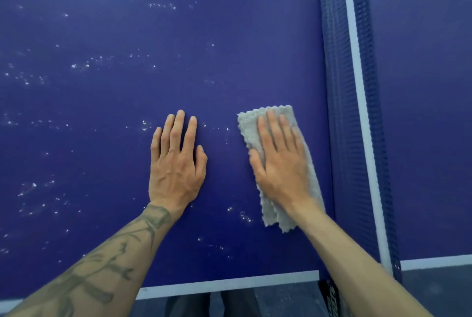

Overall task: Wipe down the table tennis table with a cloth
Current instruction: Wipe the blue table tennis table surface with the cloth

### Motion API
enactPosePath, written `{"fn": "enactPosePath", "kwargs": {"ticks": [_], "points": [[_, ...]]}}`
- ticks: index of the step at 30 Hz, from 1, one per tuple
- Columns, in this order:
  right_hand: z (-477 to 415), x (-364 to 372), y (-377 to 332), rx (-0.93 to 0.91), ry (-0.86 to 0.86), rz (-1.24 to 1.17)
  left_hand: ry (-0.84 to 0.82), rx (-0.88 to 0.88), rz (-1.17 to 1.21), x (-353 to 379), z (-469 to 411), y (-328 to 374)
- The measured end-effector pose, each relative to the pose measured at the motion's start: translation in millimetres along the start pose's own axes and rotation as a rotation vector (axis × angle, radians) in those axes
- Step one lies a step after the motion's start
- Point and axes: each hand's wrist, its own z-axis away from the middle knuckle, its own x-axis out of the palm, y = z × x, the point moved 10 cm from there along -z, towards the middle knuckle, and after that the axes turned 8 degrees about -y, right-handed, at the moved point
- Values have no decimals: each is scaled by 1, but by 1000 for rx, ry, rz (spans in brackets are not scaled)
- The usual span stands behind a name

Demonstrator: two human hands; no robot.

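R hand [281, 163] flat on cloth [258, 122] near net [357, 112]; L hand [177, 163] flat on table [102, 137].

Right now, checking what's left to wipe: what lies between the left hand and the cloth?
In the head view, only a strip of blue table with a few white specks separates the left hand from the cloth.

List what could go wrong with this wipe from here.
The right hand presses flat on the cloth without gripping it, so it may slide off or bunch. The cloth sits close to the net; a rightward stroke could snag it. The left hand rests among droplets and may smear them.
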Motion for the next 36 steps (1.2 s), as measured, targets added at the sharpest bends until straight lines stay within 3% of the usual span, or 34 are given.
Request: {"fn": "enactPosePath", "kwargs": {"ticks": [3,5,7,10,13,17,20,22,25,27,32,36], "points": [[-10,-14,60,245,3,-61,16,-11,22,-3,0,0],[-31,-23,61,356,41,-81,12,-11,24,-4,-1,1],[-46,-22,28,330,60,-77,16,-10,23,-4,-1,1],[-28,-4,-38,89,46,-38,30,-4,25,-7,-2,2],[8,7,-31,-59,-2,-16,40,-10,31,-7,-2,1],[1,-9,50,175,11,-18,27,-13,28,-6,-1,1],[-32,-20,54,328,69,-82,21,-18,34,-4,-2,0],[-44,-17,22,283,81,-94,29,-26,32,-6,-2,-1],[-11,1,-35,1,48,-40,43,-19,39,-8,-1,1],[22,11,-29,-104,18,-17,42,-25,44,-8,-1,1],[12,-4,65,183,-1,-19,19,-29,55,-7,-2,1],[-20,-10,41,293,65,-83,27,-19,45,-7,0,2]]}}
